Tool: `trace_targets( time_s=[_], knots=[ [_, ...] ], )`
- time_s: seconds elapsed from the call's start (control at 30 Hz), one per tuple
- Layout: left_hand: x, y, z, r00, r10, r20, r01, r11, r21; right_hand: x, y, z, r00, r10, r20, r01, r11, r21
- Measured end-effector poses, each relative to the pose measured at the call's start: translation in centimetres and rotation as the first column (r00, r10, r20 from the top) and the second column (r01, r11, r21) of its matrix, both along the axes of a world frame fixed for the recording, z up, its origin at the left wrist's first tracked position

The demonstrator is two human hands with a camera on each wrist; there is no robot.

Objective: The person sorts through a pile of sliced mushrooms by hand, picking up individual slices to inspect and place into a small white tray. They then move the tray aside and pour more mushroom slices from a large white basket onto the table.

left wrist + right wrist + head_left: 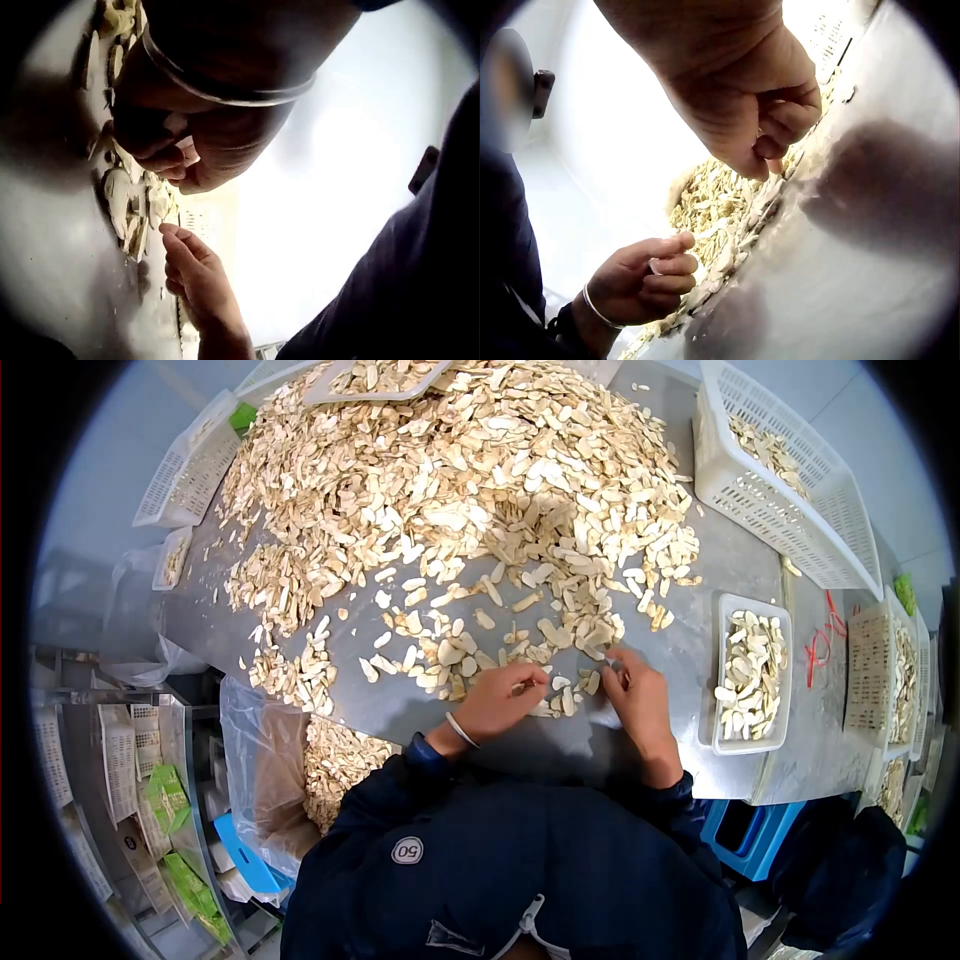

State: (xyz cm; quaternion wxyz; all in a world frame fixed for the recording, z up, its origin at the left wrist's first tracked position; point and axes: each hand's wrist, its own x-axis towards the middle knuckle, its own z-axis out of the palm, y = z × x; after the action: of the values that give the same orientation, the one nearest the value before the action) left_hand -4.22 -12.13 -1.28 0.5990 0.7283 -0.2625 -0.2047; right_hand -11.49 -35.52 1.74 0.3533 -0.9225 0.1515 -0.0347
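By pale slices (pixel 567 702), two hands (pixel 497 702) (pixel 640 705)

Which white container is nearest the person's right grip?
The shallow tray of pale slices, flat on the metal table to the right of the right grip. Every other one, including the big slotted basket, is farther away.

PLACE: workroom, bulk goods | SIGNS: metal table (pixel 690 660), heaped slices (pixel 450 470), slotted crate (pixel 770 515), tray (pixel 752 746) | LEFT EDGE, warped: seemingly storage rack (pixel 110 698), green packets (pixel 168 800)
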Motion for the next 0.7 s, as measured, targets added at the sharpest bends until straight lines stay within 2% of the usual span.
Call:
trace_targets(
  time_s=[0.1,0.2,0.3,0.4,0.5,0.6,0.7],
  knots=[
    [-0.5,-1.1,2.0,0.978,-0.169,0.123,0.108,0.912,0.395,-0.2,-0.2,-0.3,1.000,-0.001,-0.005,0.001,1.000,-0.004],
    [-1.9,-2.6,2.1,0.852,-0.231,0.471,-0.009,0.891,0.454,0.3,0.2,0.2,0.999,-0.039,-0.020,0.038,0.998,-0.049],
    [-1.4,-2.6,0.5,0.806,-0.315,0.502,0.071,0.892,0.447,0.4,-0.1,-0.1,0.984,0.173,-0.050,-0.175,0.984,-0.029],
    [-1.0,-1.5,0.6,0.835,-0.332,0.438,0.058,0.846,0.529,1.3,-0.2,-0.7,0.984,0.174,-0.038,-0.173,0.985,0.013],
    [-0.8,0.2,1.7,0.849,-0.298,0.436,0.012,0.836,0.548,2.9,0.2,0.9,0.999,0.052,-0.008,-0.052,0.998,-0.037],
    [-0.3,1.7,1.8,0.862,-0.197,0.467,-0.053,0.881,0.470,3.7,0.6,-0.4,0.993,0.110,-0.050,-0.117,0.977,-0.176],
    [0.4,2.5,1.9,0.890,-0.117,0.440,-0.113,0.879,0.463,3.0,1.2,0.1,0.950,0.299,-0.096,-0.290,0.953,0.090]
  ],
)
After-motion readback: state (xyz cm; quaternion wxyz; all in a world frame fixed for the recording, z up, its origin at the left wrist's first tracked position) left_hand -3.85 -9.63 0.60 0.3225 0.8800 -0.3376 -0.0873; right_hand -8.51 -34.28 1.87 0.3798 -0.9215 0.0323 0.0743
